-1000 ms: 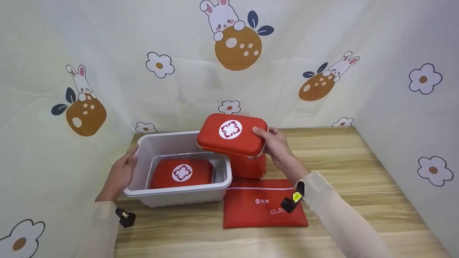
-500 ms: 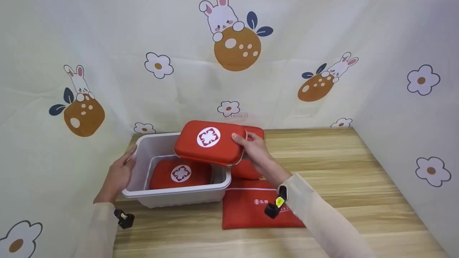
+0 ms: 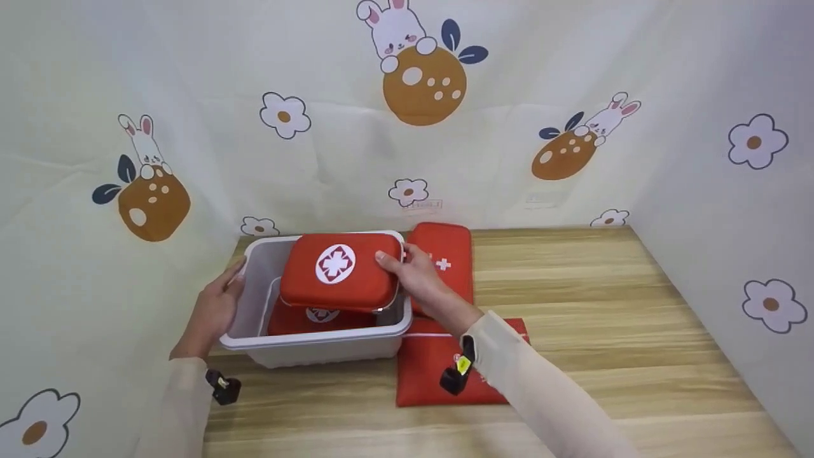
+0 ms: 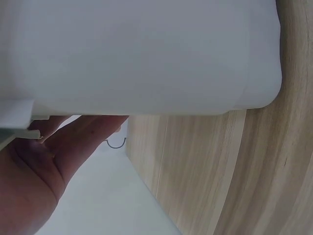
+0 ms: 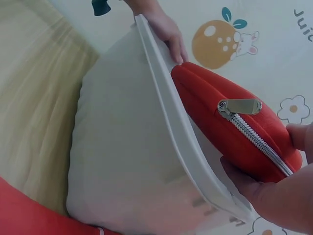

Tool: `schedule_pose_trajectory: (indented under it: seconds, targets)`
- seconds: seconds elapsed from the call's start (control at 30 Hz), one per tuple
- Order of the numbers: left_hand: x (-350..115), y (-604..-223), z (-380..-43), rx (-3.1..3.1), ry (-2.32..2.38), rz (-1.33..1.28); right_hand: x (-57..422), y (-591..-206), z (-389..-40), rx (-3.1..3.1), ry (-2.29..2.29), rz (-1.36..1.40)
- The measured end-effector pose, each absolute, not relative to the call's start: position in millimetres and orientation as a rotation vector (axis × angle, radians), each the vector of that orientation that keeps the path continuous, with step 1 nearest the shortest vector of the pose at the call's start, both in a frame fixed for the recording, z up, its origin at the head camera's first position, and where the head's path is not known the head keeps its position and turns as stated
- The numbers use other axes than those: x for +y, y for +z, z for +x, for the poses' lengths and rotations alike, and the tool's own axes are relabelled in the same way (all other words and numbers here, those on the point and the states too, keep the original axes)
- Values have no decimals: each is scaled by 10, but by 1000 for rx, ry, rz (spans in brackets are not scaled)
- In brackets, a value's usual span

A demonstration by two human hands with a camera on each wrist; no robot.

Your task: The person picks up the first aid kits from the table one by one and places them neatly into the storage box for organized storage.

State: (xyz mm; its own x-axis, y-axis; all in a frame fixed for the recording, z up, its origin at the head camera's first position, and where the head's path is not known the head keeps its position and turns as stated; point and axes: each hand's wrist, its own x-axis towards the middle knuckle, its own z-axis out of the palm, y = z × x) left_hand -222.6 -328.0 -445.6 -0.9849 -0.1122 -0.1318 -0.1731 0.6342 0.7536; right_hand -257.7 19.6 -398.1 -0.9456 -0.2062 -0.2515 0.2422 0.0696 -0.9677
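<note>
While holding the case [image 3: 346, 270] over the bin [image 3: 299, 339] with the right hand [image 3: 420, 273], thumb on top of its right end and a finger set beneath, pinch just hard enough to stop any twist. Aim for a flat landing: tilted at the bin's mouth, above the lower case [image 3: 299, 320] and partly covering it, with contact between the two impossible to confirm. Probably worth levelling first, then easing down squarely, so as to stack edge over edge instead of skewing to one side. Watch the zip pull [image 5: 239, 106] at the near corner, liable to snag on the rim. Mind the finger beneath too, close to the bin's right rim and at risk of getting trapped; better to slip it out early and finish with a light push of the thumb. With the left hand [image 3: 213, 308] at the left wall, fingers laid along the outside, brace the bin against any sideways shove; hard to tell whether pinching the rim or merely pressing. Carry the right sleeve [image 3: 528, 385] clear of the red pouch [image 3: 448, 245] just beside the bin and the flat pouch [image 3: 435, 378] nearer the body, both perhaps easily nudged.
</note>
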Motion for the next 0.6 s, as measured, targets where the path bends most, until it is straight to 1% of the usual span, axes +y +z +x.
schedule_pose_trajectory:
  seconds: [0.27, 0.6]
  targets:
    - [-3282, -4447, -2238, 2797, 1276, -240, 9, -4074, -2512, 1972, -1923, 0]
    - [-3281, -4451, -2232, 2826, 1265, -229, -142, -4162, -2488, 1992, -1892, 46]
